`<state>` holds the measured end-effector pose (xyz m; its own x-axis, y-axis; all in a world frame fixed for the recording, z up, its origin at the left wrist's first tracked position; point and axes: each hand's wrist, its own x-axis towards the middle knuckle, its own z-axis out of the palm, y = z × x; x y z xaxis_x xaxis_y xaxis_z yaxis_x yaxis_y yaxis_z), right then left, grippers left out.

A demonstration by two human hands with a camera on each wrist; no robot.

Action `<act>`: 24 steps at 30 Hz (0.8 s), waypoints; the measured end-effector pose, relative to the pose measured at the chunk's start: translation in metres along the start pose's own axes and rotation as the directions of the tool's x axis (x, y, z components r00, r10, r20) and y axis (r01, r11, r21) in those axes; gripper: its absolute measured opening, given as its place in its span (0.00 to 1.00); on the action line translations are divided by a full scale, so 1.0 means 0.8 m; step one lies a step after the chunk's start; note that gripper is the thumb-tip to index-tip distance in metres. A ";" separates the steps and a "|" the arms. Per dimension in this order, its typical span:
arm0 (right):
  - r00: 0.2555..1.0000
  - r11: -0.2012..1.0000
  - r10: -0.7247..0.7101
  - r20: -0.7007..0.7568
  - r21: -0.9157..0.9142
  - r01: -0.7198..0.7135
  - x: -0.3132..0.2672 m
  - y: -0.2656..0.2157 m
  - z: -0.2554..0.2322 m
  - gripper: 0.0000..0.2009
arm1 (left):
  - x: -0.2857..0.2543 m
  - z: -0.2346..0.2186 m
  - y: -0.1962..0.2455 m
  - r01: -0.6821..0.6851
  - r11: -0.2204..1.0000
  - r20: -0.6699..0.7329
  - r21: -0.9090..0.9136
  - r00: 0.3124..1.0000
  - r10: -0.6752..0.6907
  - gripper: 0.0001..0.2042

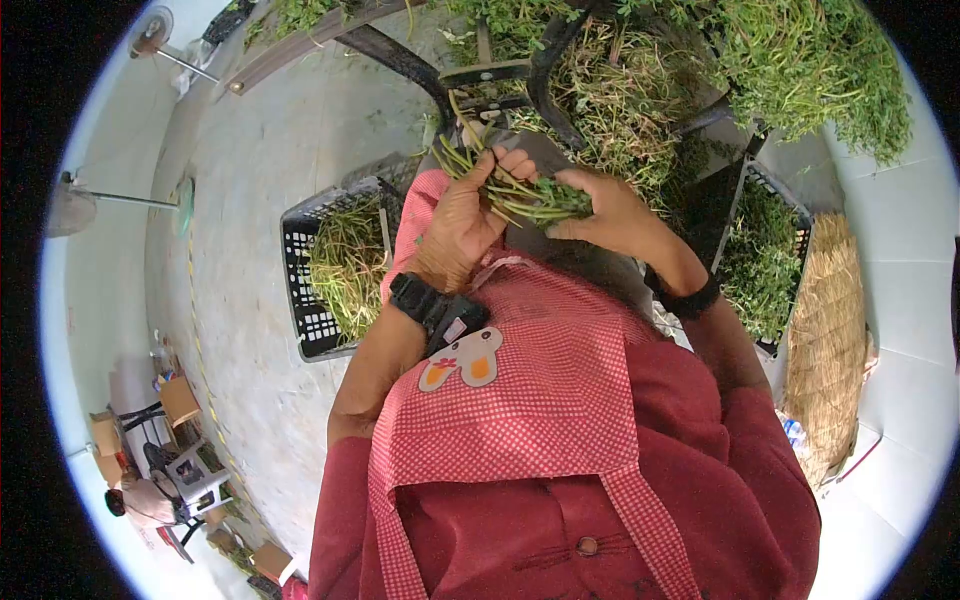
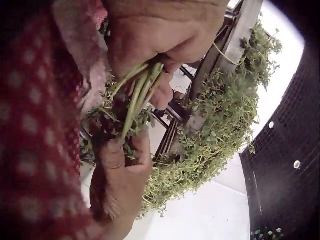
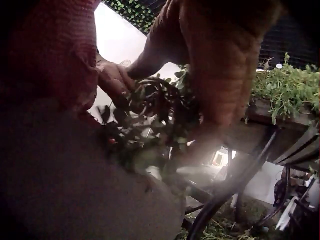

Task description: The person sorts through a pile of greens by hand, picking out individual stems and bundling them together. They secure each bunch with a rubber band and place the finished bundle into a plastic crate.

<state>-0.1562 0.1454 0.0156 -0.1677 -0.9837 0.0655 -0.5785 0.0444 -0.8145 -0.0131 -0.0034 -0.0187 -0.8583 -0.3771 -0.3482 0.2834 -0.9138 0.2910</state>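
Observation:
A small bunch of green leafy stems is held between both hands above the lap. My left hand grips the bare stem ends, which poke out past its thumb. At the leafy end, my right hand pinches the bunch between thumb and fingers. In the left wrist view, the stems run from the curled left hand down to the right thumb and forefinger. Dark leaves spread below the right hand in the right wrist view, blurred in part.
At left, a black crate holds cut stems. Another black crate at right holds leafy greens, beside a straw-coloured bundle. Greens are heaped on the table ahead, above dark metal legs. Loose stems lie piled beneath it.

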 end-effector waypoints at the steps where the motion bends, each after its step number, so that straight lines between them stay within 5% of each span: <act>1: 1.000 1.000 0.002 -0.003 0.003 -0.002 -0.003 -0.002 0.002 0.22 | -0.001 0.003 0.001 -0.009 1.000 -0.010 -0.008 1.000 0.008 0.10; 3: 0.977 0.999 -0.016 -0.210 -0.041 0.008 -0.004 -0.009 0.003 0.23 | -0.004 0.009 0.001 -0.001 1.000 -0.015 0.005 1.000 0.001 0.10; 10: 0.977 0.984 0.089 -0.196 0.169 -0.055 -0.005 -0.011 -0.001 0.18 | -0.011 0.019 -0.001 0.008 0.999 0.121 0.052 0.993 -0.014 0.11; 15: 0.959 0.968 -0.250 -0.131 -0.072 0.242 -0.009 -0.010 -0.004 0.16 | -0.011 0.021 -0.003 -0.029 0.988 0.086 0.152 0.996 0.016 0.11; 20: 0.975 0.971 -0.203 -0.091 -0.145 0.189 -0.009 0.006 0.003 0.14 | -0.010 0.023 -0.005 -0.043 0.985 0.089 0.168 0.996 0.028 0.11; 22: 0.982 0.976 -0.164 -0.091 -0.160 0.149 -0.012 0.004 0.004 0.12 | -0.017 0.039 -0.007 -0.062 0.980 -0.068 0.190 0.995 0.076 0.10; 24: 0.977 0.941 -0.181 -0.112 -0.310 0.139 -0.012 0.002 0.004 0.11 | -0.012 0.028 -0.007 -0.042 0.993 0.007 0.109 0.999 0.042 0.10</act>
<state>-0.1527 0.1543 0.0118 -0.1484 -0.9497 0.2758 -0.8149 -0.0405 -0.5781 -0.0161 0.0090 0.0030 -0.8488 -0.4137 -0.3291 0.2712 -0.8752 0.4007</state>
